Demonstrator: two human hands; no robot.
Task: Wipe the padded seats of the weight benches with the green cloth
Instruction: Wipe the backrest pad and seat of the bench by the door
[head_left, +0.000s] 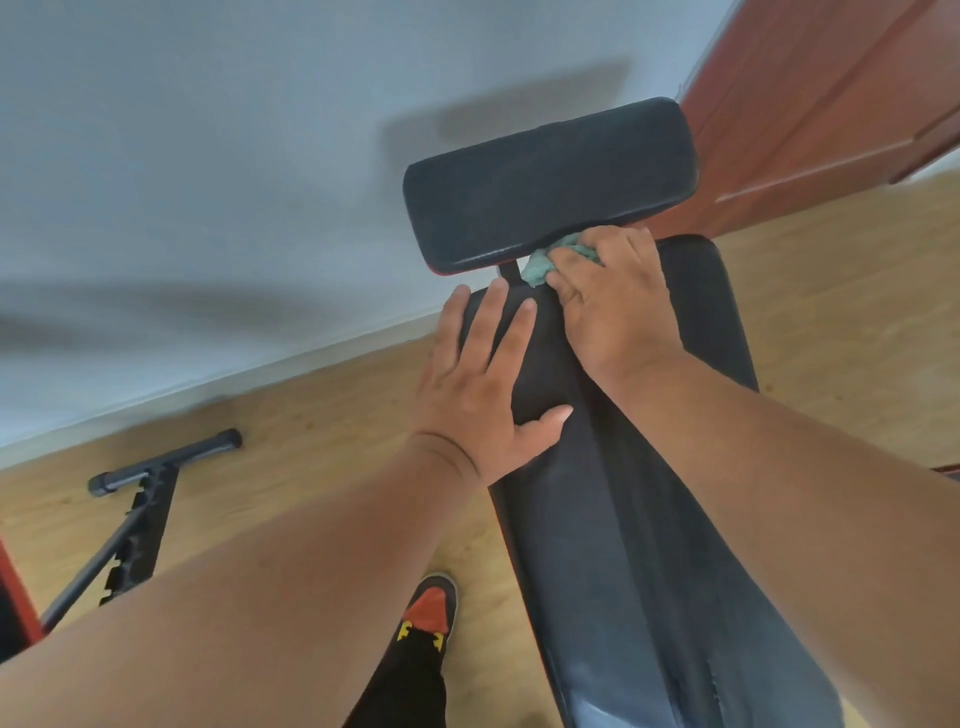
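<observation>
A long black padded bench seat (639, 545) runs away from me, with a second black pad (550, 182) raised across its far end. My right hand (608, 306) holds the crumpled green cloth (545, 260) against the far end of the long seat, right below the raised pad's front edge. Most of the cloth is hidden under my fingers. My left hand (483, 384) lies flat with its fingers spread on the seat's left side, just behind the right hand.
A black metal bench frame with a notched bar and a crossbar foot (135, 514) lies on the wooden floor at the left. A white wall (208, 182) stands beyond, a red-brown door (841, 104) at the upper right. My shoe (431, 603) is beside the bench.
</observation>
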